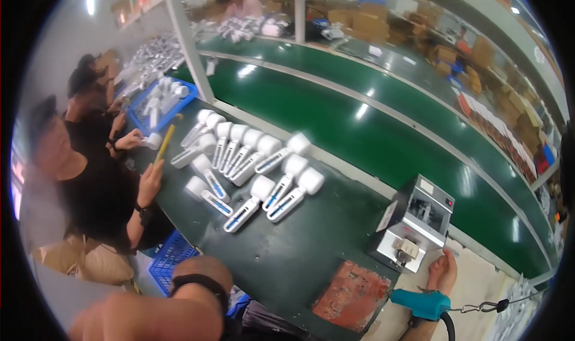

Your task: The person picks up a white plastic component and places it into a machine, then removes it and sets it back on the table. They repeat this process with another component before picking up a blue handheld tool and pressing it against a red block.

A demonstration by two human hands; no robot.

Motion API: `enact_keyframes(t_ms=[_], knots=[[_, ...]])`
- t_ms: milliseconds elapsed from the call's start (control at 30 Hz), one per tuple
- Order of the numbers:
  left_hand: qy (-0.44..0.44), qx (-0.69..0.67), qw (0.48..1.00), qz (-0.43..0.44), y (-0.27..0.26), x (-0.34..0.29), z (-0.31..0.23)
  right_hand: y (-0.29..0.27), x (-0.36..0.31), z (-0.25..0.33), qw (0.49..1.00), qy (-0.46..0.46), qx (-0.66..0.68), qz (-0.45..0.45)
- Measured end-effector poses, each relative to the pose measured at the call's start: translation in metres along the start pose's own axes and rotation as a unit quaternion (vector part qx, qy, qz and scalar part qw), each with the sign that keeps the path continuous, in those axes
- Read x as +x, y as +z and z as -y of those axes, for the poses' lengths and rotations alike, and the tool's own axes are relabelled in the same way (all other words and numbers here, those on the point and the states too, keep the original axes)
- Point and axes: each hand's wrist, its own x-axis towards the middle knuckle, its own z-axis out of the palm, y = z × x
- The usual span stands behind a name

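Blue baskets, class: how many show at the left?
2: an upper basket on the bench and a lower basket below the bench's left edge, partly hidden. More may be hidden.

Machine — smooth, glossy metal

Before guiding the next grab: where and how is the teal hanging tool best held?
Likely around the thick middle of the teal tool, from above: that side is uncovered, with the right forearm behind it. The narrow tip points left; the metal clip and black cable join the right end.
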Motion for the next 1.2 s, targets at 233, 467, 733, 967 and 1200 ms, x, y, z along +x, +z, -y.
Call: enact_keyframes(t_ms=[233,467,733,967,1200], knots=[[-0.473,0.047,0.861,-0.181,-0.071,-0.134,0.062,-0.03,0.021,-0.017,1.0,0.021,0.016,0.001],[-0.686,0.001,0.712,-0.148,-0.073,-0.255,0.114,-0.042,0.024,-0.019,0.999,0.011,0.014,-0.029],[-0.688,0.047,0.724,-0.013,-0.069,-0.279,0.108,-0.063,0.042,-0.025,0.999,0.026,0.012,-0.041],[-0.698,0.077,0.712,0.009,-0.069,-0.274,0.108,-0.058,0.034,-0.025,1.0,0.012,0.006,-0.01],[-0.696,0.079,0.713,0.0,-0.067,-0.27,0.104,-0.032,0.018,-0.016,0.999,0.005,-0.013,-0.03]])
